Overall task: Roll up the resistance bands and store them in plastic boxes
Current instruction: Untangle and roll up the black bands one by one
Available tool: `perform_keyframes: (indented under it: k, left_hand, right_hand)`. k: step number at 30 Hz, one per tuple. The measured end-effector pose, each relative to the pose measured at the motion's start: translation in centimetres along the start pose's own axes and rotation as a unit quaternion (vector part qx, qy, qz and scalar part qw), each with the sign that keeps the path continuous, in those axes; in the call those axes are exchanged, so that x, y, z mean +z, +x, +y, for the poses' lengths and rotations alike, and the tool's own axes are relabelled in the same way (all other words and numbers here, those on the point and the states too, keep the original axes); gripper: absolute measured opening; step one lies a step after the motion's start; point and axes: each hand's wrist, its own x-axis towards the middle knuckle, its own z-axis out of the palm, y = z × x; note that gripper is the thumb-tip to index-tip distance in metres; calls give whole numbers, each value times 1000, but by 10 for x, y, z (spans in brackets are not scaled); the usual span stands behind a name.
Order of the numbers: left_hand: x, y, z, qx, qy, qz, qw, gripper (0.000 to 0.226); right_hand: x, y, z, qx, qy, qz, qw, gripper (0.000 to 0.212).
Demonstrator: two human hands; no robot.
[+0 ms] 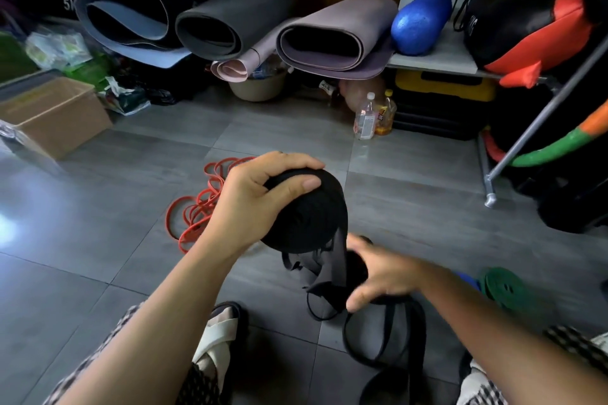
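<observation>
Curling round the black band roll [309,210], the left hand [260,197] holds it above the spread right hand [383,273].

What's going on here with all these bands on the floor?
A person is rolling up resistance bands. The left hand grips a black roll above the grey tile floor. The right hand, blurred, reaches at its loose tail, which trails in loops between their feet. A heap of red bands lies unrolled behind, and a green roll sits on the floor to the right.
</observation>
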Motion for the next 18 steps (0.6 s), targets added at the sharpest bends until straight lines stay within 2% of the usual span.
perform_keyframes:
  k: [1,4,6,7,10,12,15,18]
  left_hand:
    - [-3,-1,-1,-12,-17,10,1000,18]
    - [-13,-3,-7,-35,-28,38,998,18]
    - [-23,-3,-15,-47,-2,45,998,21]
    - [-28,-4,-19,-50,25,40,998,22]
    - [-43,-7,-32,-37,149,-18,988,11]
    - [-44,-14,-42,-35,241,-76,967,32]
    - [-31,-25,-58,1,303,-139,943,38]
    - [-18,-31,-63,15,323,-146,935,33]
  right_hand:
    - [12,7,3,35,-32,20,999,115]
    - [32,18,-5,66,-107,145,981,76]
    - [27,16,-12,72,-198,177,961,54]
    - [20,14,-14,73,-203,184,959,49]
    - [-1,1,-24,53,-120,186,974,60]
    - [-17,-11,-33,23,-72,206,976,64]
    - [-42,-30,-44,-47,30,245,968,45]
    - [-60,-50,-52,-141,146,265,943,28]
